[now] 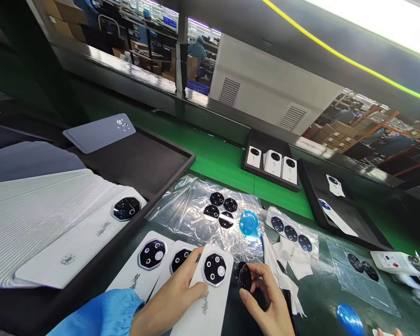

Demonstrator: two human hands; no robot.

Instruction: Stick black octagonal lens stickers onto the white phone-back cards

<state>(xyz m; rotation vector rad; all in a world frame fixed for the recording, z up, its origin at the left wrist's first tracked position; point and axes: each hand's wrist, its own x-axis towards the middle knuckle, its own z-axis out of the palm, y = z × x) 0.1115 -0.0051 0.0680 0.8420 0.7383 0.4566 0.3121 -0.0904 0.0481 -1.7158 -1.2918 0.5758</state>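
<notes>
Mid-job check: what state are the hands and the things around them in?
Left hand: closed on a white panel.
Right hand: pinching a black disc.
White panel: held, round camera piece facing up.
Black disc: tilted up, held by its edge.
Clear plastic sheet: spread out, wrinkled.
Blue plastic: lying on the sheet.
White strips: crumpled, overlapping.
Panel stack: fanned out in the black tray.

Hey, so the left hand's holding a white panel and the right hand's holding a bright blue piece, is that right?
Not quite: the head view shows the right hand holding a black piece, not a blue one. The left hand does hold a white panel.
</notes>
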